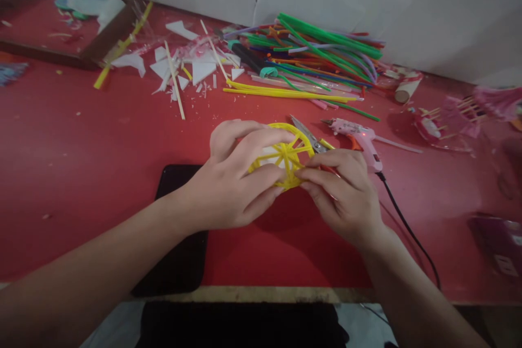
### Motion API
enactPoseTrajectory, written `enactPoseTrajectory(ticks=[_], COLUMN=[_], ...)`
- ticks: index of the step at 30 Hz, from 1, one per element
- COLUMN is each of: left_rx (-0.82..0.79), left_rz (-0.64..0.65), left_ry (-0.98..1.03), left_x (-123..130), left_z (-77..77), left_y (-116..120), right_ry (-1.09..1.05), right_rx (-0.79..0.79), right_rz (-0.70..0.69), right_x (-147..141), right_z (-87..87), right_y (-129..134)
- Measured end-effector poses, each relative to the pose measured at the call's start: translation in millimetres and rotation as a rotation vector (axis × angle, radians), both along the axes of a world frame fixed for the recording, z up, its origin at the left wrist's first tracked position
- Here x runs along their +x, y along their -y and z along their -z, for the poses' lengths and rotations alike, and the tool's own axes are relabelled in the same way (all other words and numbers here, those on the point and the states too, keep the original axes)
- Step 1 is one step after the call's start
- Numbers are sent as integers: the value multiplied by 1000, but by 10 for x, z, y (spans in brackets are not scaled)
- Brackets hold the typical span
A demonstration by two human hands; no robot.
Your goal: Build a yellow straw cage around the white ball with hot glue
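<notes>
Both hands hold a yellow spoked wheel [285, 156], which looks made of pipe cleaners, above the red table. My left hand [238, 174] curls round its left side, fingers spread over the rim and thumb low. At the lower right edge, my right hand [346, 190] pinches the rim between thumb and fingers. Something white shows behind the spokes. Scissors [316, 144] lie just beyond the right hand, their handles partly hidden by it. A pink glue gun [359, 138] with a lit red light rests to their right. The left forearm passes over a black phone-like slab [179, 266].
Several coloured pipe cleaners [326, 49] are heaped at the back, with yellow ones [285, 91] in front. White scraps [204, 70], sticks [174, 81] and a dark-handled cutter [248, 57] lie left of them. A brown frame [110, 32] is far left. The glue gun's cord [408, 225] runs toward the front edge.
</notes>
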State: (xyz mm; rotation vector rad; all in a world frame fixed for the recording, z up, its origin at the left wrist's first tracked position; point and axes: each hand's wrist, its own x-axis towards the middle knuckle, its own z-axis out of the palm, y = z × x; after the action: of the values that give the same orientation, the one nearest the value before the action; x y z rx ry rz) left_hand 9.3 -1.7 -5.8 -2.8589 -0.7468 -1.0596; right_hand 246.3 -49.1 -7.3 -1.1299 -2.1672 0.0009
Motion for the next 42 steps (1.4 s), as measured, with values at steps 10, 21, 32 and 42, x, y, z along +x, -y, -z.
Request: enactPoseTrajectory(ticks=[10, 21, 32, 42], left_rx=[20, -28, -1, 7], left_rz=[29, 31, 6, -7], left_ry=[-11, -23, -15, -29], left_x=[-29, -16, -7, -9], left_z=[1, -22, -6, -19], left_y=[-6, 2, 0, -6], right_ry=[-3, -31, -43, 10], right_rx=[11, 1, -16, 9], right_rz=[-22, -37, -49, -2], right_x=[26, 32, 34, 33], right_z=[18, 37, 30, -75], right_y=[-15, -27, -35, 30])
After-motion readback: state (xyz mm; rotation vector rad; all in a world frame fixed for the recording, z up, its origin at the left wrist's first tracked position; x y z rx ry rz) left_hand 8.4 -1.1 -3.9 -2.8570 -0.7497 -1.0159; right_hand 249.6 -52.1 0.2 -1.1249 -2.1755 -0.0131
